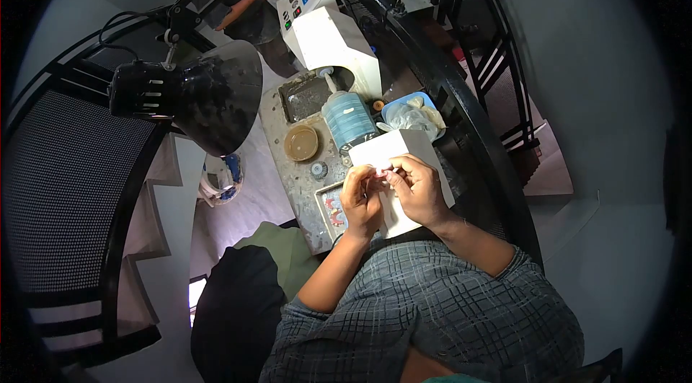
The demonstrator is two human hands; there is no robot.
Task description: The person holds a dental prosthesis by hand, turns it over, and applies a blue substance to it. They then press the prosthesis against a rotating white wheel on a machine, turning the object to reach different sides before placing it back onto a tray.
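Note:
My left hand (362, 199) and my right hand (419, 190) meet over a white machine housing (404, 143), fingertips close together. Both hands are closed in a pinch on a small pinkish-white piece (380, 172). Fingers cover most of it, so its exact kind does not show. Just left of my left hand lies a shallow light-rimmed tray (319, 204) with red and pale bits in it. Beyond the hands sits a blue motor (349, 120) with a spindle pointing away from me.
A brown bowl of liquid (301, 143) and a small grey ridged wheel (318, 169) stand on the worktable (277, 134). A blue tub (430, 103) holds plastic bags. A black lamp (216, 91) hangs at left. Black railing (468, 102) curves right. Another person (241, 4) is behind.

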